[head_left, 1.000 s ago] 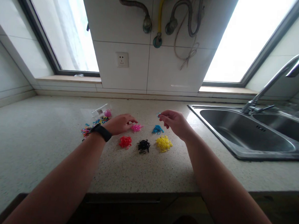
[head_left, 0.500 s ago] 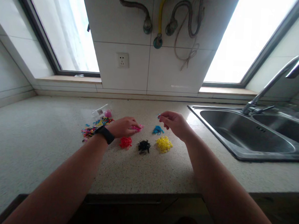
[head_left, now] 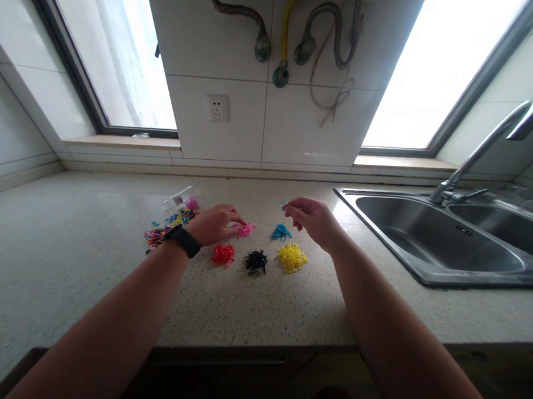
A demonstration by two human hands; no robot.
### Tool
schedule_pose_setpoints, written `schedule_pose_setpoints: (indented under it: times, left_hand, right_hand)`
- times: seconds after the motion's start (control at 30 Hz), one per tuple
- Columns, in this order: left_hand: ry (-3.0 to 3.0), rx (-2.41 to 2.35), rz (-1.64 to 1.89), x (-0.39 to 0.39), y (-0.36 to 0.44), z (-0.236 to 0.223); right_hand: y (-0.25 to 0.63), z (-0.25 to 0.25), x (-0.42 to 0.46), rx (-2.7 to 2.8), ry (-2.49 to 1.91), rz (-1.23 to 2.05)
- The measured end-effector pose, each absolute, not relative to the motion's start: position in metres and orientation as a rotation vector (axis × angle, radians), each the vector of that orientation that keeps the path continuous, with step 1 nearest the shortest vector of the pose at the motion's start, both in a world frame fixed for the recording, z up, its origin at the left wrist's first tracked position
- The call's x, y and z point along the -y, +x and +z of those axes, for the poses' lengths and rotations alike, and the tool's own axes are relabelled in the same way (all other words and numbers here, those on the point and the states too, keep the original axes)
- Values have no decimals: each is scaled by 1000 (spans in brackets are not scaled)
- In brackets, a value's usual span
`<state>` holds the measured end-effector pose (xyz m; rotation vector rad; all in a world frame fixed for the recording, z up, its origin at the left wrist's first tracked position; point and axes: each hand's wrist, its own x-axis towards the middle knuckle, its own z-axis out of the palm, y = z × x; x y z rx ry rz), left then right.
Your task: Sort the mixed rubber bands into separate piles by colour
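Note:
My left hand [head_left: 220, 224], with a black watch on its wrist, reaches over the counter. Its partly bent fingers touch the left edge of a pink pile of small rubber bands [head_left: 246, 229], and thumb and forefinger look slightly apart. Higher than the blue rubber bands [head_left: 281, 232], my right hand [head_left: 308, 214] pinches a small light-blue rubber band [head_left: 283, 205]. Nearer to me lie red rubber bands [head_left: 223, 254], black ones [head_left: 256, 259] and yellow ones [head_left: 292, 257], each colour in its own heap. Mixed-colour rubber bands [head_left: 156, 236] are partly hidden behind my left wrist.
A clear plastic packet [head_left: 176, 199] and a pink ball-like item [head_left: 192, 202] lie behind the mixed bands. To the right, a steel double sink [head_left: 381, 242] with a tap [head_left: 486, 147] is set into the speckled counter [head_left: 259, 319]. The tiled wall bounds the back.
My left hand came down onto the pink rubber bands, covered part of them, then drew back slightly left. My right hand stays nearly still with its pinch.

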<state>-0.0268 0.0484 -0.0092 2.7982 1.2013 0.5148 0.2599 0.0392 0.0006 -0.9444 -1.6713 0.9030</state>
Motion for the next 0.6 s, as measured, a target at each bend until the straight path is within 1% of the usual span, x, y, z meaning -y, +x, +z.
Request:
schedule_pose_setpoints:
  times: [0.23, 0.6]
  left_hand:
    - [2798, -1204, 638, -44, -26, -10]
    - [2797, -1196, 648, -43, -24, -9]
  right_hand:
    - [258, 8, -32, 1626, -901, 930]
    - [254, 13, -20, 1657, -796, 980]
